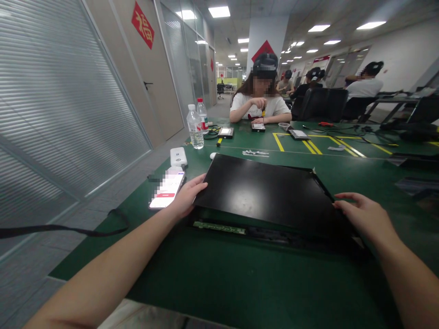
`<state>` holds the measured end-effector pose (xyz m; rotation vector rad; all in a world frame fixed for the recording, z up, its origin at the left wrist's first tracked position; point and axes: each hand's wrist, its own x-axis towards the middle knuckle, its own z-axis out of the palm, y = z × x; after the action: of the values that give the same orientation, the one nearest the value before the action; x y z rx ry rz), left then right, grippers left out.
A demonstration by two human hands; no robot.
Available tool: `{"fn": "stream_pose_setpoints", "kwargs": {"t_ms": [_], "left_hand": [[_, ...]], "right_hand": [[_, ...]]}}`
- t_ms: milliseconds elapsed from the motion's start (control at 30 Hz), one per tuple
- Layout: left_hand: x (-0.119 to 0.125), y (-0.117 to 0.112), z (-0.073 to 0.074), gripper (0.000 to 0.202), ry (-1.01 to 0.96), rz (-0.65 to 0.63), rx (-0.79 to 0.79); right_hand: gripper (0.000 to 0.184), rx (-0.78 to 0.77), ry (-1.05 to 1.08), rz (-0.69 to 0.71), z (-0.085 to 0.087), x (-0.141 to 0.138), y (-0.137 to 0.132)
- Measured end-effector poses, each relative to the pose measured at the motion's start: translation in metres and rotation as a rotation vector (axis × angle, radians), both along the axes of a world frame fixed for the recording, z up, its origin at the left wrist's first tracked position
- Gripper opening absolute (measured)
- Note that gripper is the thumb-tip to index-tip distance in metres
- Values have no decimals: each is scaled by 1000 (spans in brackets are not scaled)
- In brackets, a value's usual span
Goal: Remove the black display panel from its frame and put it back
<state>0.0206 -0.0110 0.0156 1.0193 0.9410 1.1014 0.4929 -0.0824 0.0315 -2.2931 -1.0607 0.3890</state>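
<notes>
A black, glossy flat screen panel is tilted over the table in front of me, its near edge raised. Along its near side lies a dark frame strip with a narrow green circuit board. My left hand is closed on the panel's left edge, thumb on top and the other fingers mostly hidden beneath. My right hand pinches at the right side with thumb and forefinger; whether it grips the panel or the thin black frame around it I cannot tell.
Left of the panel lie a lit phone and a white power bank. Two water bottles stand farther back. Across the green table, a person holds a screwdriver over a hard drive. Cables lie at far right.
</notes>
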Motion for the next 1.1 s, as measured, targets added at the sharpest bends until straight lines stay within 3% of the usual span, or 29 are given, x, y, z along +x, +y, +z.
{"fn": "stream_pose_setpoints", "kwargs": {"t_ms": [300, 500, 700, 933, 1100], "left_hand": [[3, -3, 5, 59, 17, -12, -52], [5, -3, 6, 70, 15, 66, -75], [6, -4, 8, 58, 39, 67, -94], [7, -6, 11, 55, 47, 77, -84], [7, -6, 10, 53, 35, 62, -78]], "right_hand": [[34, -50, -100, 14, -7, 7, 4], [33, -104, -166, 48, -9, 8, 5], [34, -100, -208, 63, -11, 12, 5], [36, -53, -257, 84, -19, 19, 7], [35, -79, -250, 83, -15, 14, 5]]}}
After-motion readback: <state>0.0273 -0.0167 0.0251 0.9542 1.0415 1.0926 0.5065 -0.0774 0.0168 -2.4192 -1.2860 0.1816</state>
